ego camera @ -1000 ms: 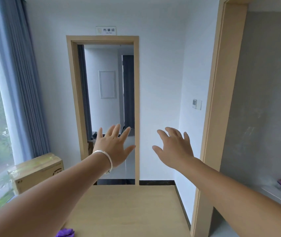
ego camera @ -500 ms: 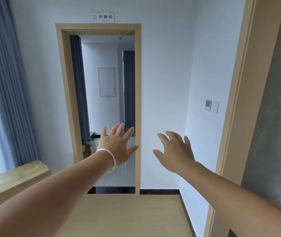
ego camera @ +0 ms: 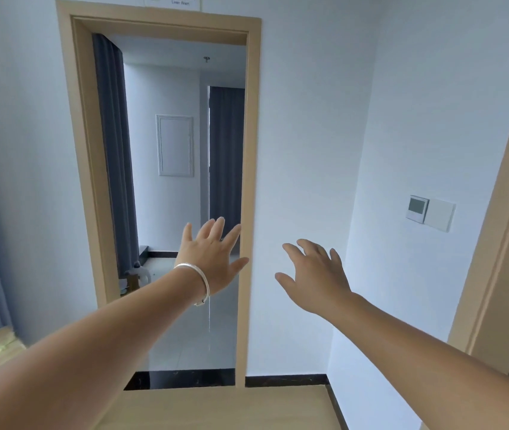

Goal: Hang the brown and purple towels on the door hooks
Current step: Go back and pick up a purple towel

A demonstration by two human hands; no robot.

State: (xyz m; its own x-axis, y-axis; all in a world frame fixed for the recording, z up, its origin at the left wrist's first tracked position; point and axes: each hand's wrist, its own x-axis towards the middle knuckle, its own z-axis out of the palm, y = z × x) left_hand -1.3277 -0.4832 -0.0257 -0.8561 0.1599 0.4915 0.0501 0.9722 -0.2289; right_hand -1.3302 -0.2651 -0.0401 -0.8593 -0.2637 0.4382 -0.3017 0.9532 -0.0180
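- My left hand, silver bangle at wrist, is raised, fingers spread, holding nothing.
- My right hand: fingers loosely apart, empty.
- Both face the tan wooden doorframe.

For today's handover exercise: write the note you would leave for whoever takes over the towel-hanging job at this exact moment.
Left hand, with a bracelet on the wrist: open, fingers spread, holding nothing, raised in front of the doorway.
Right hand: open, holding nothing, raised before the white wall.
Towels: neither the brown nor the purple one is in view. No door hooks in view either.
Done: nothing that shows here.
Left: find both towels, find the hooks, hang each towel.
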